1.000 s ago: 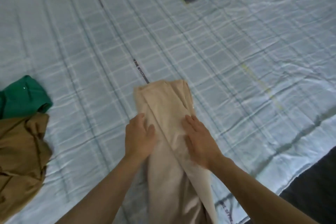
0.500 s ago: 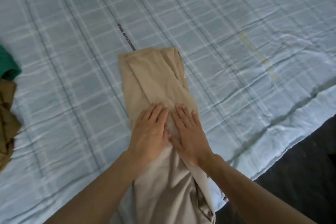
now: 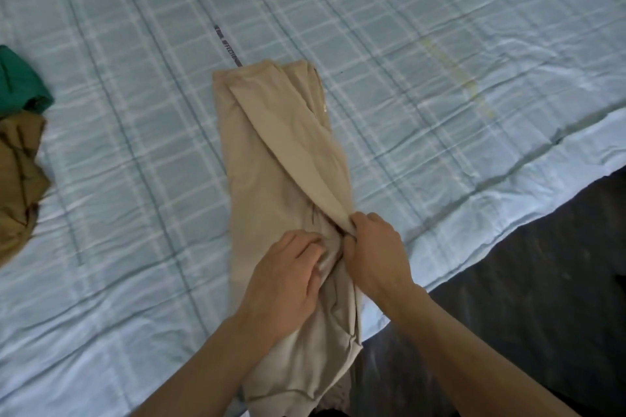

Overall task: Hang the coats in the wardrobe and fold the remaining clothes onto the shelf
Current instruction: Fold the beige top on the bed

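A beige garment (image 3: 271, 145) lies folded lengthwise on the light blue checked bed sheet (image 3: 406, 44), its near end hanging over the bed's edge. My left hand (image 3: 284, 284) has its fingers curled into bunched beige cloth at the garment's middle. Right beside it, my right hand (image 3: 376, 254) pinches the edge of the upper fold between thumb and fingers. The two hands almost touch.
At the left edge of the bed lie a green garment (image 3: 20, 81) and, nearer me, a crumpled brown garment (image 3: 20, 179). The bed's edge runs diagonally at the lower right, with dark floor (image 3: 542, 281) beyond it.
Both hands lay flat side by side on the beige garment; they have slid toward me and now curl and grip its cloth. The view has shifted a little.
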`<state>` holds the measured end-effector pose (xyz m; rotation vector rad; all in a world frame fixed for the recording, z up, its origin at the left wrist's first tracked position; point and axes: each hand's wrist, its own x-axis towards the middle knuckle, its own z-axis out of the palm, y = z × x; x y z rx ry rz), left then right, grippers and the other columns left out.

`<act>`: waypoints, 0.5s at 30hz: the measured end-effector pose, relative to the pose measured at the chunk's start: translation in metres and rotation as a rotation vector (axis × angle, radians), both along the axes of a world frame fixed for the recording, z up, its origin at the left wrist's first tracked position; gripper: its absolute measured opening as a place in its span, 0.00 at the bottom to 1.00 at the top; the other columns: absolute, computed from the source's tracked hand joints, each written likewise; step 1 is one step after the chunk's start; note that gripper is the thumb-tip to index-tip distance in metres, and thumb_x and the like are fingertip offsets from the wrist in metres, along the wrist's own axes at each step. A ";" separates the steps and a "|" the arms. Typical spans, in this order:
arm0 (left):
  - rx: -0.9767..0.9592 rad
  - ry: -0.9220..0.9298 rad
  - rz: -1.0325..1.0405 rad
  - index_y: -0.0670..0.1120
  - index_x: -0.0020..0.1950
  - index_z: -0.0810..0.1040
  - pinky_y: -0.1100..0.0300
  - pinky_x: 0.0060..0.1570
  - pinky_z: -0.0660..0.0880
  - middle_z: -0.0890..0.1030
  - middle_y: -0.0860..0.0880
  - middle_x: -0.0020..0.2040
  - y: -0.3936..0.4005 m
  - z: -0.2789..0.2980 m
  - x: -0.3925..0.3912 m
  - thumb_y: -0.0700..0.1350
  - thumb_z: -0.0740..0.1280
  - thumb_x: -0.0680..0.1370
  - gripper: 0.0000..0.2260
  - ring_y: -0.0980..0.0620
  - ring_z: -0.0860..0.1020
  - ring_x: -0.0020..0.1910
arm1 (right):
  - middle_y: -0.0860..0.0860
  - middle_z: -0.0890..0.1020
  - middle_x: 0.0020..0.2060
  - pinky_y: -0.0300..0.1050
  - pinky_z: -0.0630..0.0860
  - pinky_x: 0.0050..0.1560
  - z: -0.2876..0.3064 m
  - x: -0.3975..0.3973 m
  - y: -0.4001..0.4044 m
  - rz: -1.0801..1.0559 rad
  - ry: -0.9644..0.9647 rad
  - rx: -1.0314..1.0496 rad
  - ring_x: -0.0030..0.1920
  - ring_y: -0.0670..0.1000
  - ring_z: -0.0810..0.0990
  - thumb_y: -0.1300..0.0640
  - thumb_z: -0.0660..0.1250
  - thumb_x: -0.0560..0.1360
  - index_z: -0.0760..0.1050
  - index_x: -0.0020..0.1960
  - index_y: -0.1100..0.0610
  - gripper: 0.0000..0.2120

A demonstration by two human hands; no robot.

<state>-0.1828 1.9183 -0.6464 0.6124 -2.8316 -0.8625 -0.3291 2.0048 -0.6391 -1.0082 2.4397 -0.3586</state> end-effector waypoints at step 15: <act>-0.092 -0.485 -0.139 0.49 0.82 0.42 0.46 0.78 0.49 0.43 0.49 0.82 0.002 -0.017 -0.043 0.58 0.46 0.84 0.29 0.50 0.40 0.80 | 0.50 0.73 0.35 0.35 0.66 0.35 0.052 -0.002 0.010 -0.110 0.007 -0.241 0.36 0.47 0.71 0.60 0.63 0.74 0.72 0.40 0.56 0.05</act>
